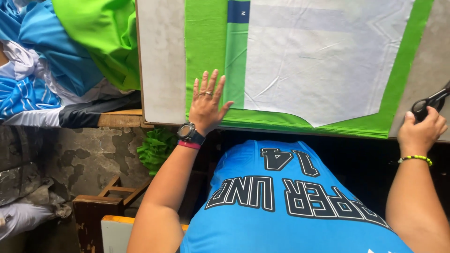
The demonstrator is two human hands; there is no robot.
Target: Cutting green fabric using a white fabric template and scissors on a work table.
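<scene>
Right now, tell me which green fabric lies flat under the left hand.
The bright green cloth spread on the table under the left hand, not the heap crumpled beyond the table's edge.

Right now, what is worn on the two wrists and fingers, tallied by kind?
Wristwatch: 1, left wrist
Pink band: 1, left wrist
Finger rings: 2, left hand
Green-and-yellow bead bracelet: 1, right wrist
Total: 5

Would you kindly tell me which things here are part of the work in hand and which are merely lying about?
In use:
- green fabric under the left hand
- white pattern piece laid on it
- black-handled scissors in the right hand
- table

Lying about:
- heap of blue and green cloth
- green scraps below the table
- wooden frame
</scene>
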